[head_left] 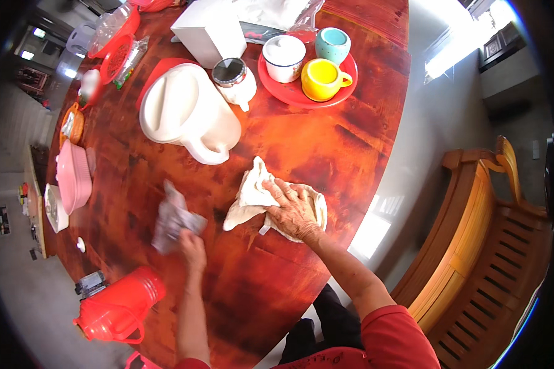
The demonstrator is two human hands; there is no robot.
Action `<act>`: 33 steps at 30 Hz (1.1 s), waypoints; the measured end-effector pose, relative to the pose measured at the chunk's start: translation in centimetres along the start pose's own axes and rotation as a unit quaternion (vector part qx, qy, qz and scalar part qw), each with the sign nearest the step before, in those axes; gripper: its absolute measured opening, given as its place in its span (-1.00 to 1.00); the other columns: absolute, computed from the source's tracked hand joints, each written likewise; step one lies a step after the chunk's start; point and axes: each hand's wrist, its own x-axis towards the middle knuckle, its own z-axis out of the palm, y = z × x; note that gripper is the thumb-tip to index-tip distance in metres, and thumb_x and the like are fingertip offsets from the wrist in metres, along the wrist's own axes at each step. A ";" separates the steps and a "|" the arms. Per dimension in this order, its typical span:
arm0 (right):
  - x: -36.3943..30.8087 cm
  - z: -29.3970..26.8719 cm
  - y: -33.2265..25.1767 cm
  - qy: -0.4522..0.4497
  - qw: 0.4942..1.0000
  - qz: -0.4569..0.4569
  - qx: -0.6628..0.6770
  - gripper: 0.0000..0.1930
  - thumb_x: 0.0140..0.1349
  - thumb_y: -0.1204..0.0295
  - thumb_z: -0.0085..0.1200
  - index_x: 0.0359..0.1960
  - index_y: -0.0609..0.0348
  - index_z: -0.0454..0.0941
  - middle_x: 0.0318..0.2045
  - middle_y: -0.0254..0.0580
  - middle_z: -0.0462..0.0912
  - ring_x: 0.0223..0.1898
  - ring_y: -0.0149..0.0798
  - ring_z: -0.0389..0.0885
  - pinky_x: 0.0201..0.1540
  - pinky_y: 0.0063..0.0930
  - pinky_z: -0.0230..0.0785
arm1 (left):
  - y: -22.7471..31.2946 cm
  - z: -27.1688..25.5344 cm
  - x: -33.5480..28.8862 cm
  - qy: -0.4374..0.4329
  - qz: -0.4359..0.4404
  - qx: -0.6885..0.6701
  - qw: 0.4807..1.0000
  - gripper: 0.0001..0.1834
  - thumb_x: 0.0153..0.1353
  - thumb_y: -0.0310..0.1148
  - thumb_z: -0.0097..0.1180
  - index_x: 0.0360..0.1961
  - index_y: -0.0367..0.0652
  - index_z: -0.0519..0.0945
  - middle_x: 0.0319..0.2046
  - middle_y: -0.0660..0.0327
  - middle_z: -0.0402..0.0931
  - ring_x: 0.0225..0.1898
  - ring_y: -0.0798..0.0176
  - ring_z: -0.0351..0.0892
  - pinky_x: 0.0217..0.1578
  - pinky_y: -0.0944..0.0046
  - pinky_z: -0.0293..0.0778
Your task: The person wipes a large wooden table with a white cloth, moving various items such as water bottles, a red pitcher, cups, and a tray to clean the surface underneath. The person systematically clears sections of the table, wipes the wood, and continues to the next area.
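My right hand (292, 212) lies flat with its fingers stretched over a cream cloth (252, 194), pressing it against the reddish-brown wooden table (271, 267). To the left, my left hand (192, 249) grips a crumpled greyish cloth (173, 222), which is blurred by motion. Beyond both hands stands a large cream pitcher (218, 123) with a lid and handle. Next to it is a small white pot (243, 89) with a dark round top. A red tray (283, 92) bears a white lidded enamel mug (284, 58), a yellow mug (321, 80) and a turquoise cup (333, 46).
A red thermos flask (120, 304) is at the near left. Along the left edge are a pink container (74, 178), an orange basket (72, 125) and red baskets (117, 58). A white box (209, 31) stands at the back. A wooden bench (474, 264) is right of the table.
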 end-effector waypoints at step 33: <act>6.8 0.9 -4.8 -0.158 0.979 -0.018 -0.131 -0.68 0.22 0.13 0.00 0.00 -0.40 0.60 0.46 -0.20 0.00 0.47 -0.11 -0.08 0.21 0.35 -0.02 | -0.3 -4.4 -16.3 0.129 -0.029 0.155 0.979 -0.47 0.25 -0.36 0.06 0.20 -0.29 0.27 0.27 -0.27 0.02 0.28 -0.27 0.03 0.26 -0.16 0.06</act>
